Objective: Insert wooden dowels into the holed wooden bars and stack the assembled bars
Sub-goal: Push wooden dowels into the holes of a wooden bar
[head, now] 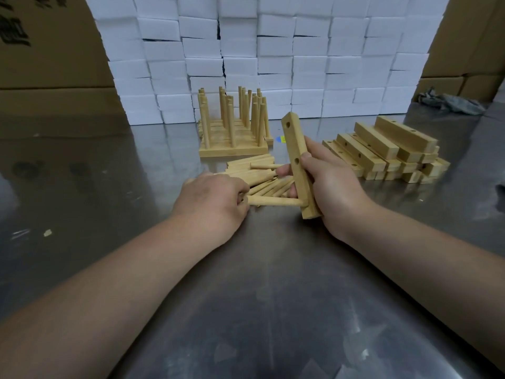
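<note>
Steel tabletop [259, 310] with loose dowels [251, 170] — white box wall [287, 50], brown cartons [46, 64] behind

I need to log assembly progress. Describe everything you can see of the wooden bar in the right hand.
The bar is pale bare wood, long, square in section. The right hand grips its middle, thumb on the holed face, holding it steeply tilted over the steel table. Two holes show empty; a dowel sits in a third near the lower end, its free end held by the left hand.
</note>
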